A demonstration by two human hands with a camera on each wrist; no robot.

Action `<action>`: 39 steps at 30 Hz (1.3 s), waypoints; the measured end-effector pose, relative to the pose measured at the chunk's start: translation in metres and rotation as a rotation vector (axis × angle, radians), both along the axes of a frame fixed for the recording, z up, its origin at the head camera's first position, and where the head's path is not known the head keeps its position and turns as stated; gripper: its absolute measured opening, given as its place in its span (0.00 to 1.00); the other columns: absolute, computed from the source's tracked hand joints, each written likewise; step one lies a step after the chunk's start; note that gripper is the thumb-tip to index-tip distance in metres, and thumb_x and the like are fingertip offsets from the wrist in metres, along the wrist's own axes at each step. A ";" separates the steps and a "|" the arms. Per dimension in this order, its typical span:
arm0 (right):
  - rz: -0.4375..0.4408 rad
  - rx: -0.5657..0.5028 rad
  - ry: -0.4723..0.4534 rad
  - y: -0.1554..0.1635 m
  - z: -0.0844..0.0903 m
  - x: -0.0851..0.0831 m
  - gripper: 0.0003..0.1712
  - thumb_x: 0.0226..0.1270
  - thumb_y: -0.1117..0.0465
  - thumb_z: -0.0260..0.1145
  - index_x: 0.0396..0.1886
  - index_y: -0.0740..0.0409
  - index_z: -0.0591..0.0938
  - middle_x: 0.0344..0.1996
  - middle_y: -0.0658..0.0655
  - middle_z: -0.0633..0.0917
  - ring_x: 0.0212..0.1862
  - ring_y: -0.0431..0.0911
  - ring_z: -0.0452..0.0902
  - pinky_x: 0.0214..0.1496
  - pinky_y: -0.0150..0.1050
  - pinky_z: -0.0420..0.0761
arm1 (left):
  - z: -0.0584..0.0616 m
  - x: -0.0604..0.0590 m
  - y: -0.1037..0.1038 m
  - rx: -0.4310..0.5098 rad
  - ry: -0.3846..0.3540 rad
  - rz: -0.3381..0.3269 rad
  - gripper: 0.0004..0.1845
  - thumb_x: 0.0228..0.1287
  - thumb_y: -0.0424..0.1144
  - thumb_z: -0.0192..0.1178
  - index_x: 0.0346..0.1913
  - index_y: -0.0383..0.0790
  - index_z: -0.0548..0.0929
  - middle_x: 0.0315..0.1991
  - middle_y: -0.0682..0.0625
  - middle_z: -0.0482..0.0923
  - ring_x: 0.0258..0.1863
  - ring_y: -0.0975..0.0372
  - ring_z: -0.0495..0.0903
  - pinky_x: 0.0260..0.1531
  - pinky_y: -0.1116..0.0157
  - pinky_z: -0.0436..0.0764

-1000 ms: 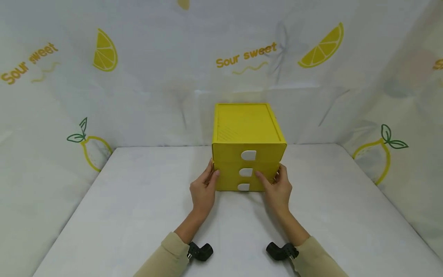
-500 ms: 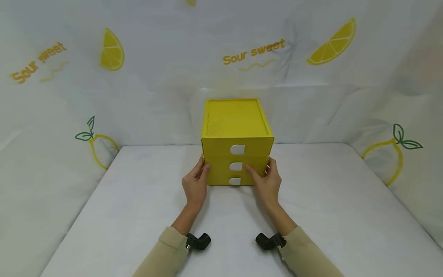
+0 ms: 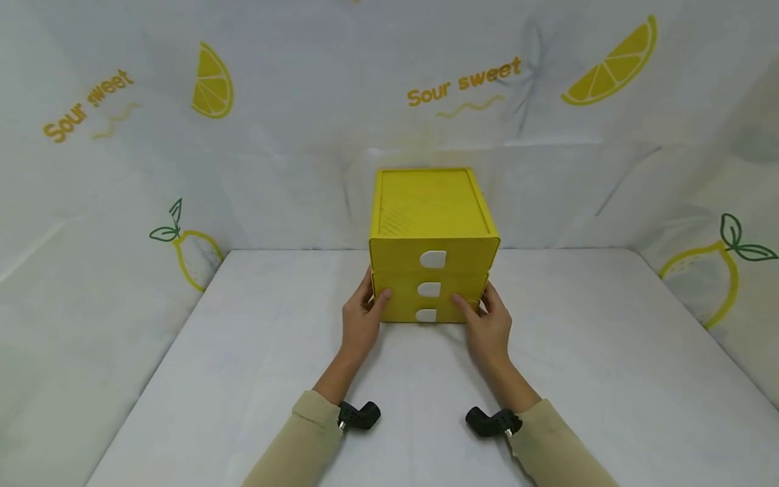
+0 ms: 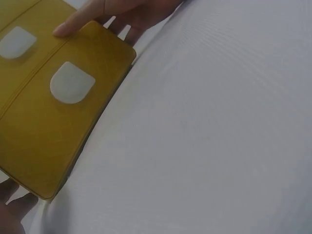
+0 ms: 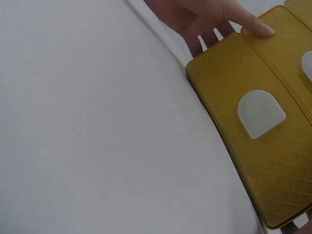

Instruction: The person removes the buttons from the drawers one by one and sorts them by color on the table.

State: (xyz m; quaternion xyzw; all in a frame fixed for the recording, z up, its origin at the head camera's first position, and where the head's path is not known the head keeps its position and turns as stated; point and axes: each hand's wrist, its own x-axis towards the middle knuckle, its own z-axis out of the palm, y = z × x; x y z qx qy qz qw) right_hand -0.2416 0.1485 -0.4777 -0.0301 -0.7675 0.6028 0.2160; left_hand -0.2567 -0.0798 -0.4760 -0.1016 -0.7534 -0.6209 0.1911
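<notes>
A yellow three-drawer box (image 3: 435, 203) with white tabs on its drawer fronts stands at the far side of the table. My left hand (image 3: 362, 321) grips its left side low down, thumb on the front. At the lower right my right hand (image 3: 489, 328) holds the opposite side, its thumb also on the front. The left wrist view shows the box front (image 4: 78, 117), with the right hand at the top and part of the left hand (image 4: 12, 212) at the lower left. In the right wrist view, the left hand (image 5: 204, 17) shows above. The box hides several fingertips.
The white table (image 3: 584, 379) extends around the box. Right behind it hangs a white curtain (image 3: 304, 142) printed with lemons and lettering, which also encloses both sides. A black camera mount (image 3: 359, 415) sits at the left wrist, another (image 3: 493, 422) at the right.
Against the backdrop, the box has shifted left and slightly back with both hands on it, mostly between the first two frames. The head view has also shifted.
</notes>
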 end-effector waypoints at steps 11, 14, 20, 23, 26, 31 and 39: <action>0.035 0.034 0.064 0.002 0.000 -0.001 0.34 0.66 0.54 0.73 0.70 0.52 0.75 0.65 0.53 0.81 0.69 0.46 0.74 0.62 0.25 0.80 | -0.002 -0.006 -0.003 0.028 -0.049 -0.020 0.34 0.71 0.38 0.63 0.77 0.48 0.64 0.75 0.50 0.67 0.72 0.52 0.70 0.66 0.48 0.76; 0.049 0.023 0.062 0.004 0.001 -0.003 0.34 0.66 0.55 0.73 0.71 0.53 0.75 0.65 0.54 0.81 0.69 0.47 0.74 0.59 0.20 0.78 | -0.001 -0.008 -0.001 0.038 -0.058 -0.017 0.34 0.71 0.36 0.62 0.77 0.45 0.63 0.75 0.46 0.66 0.73 0.50 0.69 0.67 0.47 0.75; 0.015 -0.009 -0.005 0.001 0.016 0.009 0.34 0.67 0.58 0.72 0.71 0.56 0.74 0.66 0.59 0.80 0.69 0.51 0.75 0.53 0.13 0.73 | 0.018 0.005 0.001 0.022 -0.072 -0.047 0.33 0.72 0.36 0.61 0.77 0.39 0.63 0.75 0.43 0.65 0.72 0.47 0.69 0.65 0.47 0.75; -0.024 -0.032 -0.015 0.002 0.018 0.012 0.33 0.66 0.58 0.73 0.70 0.57 0.75 0.64 0.60 0.80 0.66 0.51 0.76 0.53 0.15 0.74 | 0.026 0.013 0.002 0.008 -0.075 -0.052 0.33 0.72 0.37 0.61 0.76 0.40 0.64 0.75 0.44 0.66 0.72 0.47 0.70 0.64 0.47 0.76; -0.048 -0.070 0.015 0.005 0.013 0.008 0.31 0.66 0.55 0.73 0.67 0.56 0.78 0.62 0.57 0.82 0.62 0.47 0.79 0.52 0.16 0.76 | 0.026 0.013 0.001 0.009 -0.078 -0.046 0.33 0.72 0.37 0.61 0.76 0.40 0.64 0.75 0.45 0.66 0.72 0.48 0.70 0.65 0.47 0.76; -0.058 -0.087 0.020 0.006 0.010 0.001 0.31 0.66 0.47 0.72 0.65 0.53 0.79 0.60 0.52 0.83 0.61 0.43 0.79 0.54 0.17 0.78 | 0.030 0.012 0.000 0.031 -0.075 -0.046 0.32 0.72 0.37 0.61 0.76 0.40 0.64 0.75 0.45 0.66 0.73 0.48 0.69 0.66 0.47 0.75; -0.085 -0.065 0.018 0.006 0.013 0.003 0.30 0.65 0.47 0.73 0.63 0.53 0.81 0.57 0.52 0.85 0.58 0.38 0.79 0.52 0.18 0.78 | 0.009 -0.001 0.000 0.013 -0.078 -0.042 0.33 0.73 0.38 0.60 0.77 0.42 0.62 0.76 0.47 0.64 0.73 0.49 0.68 0.65 0.47 0.76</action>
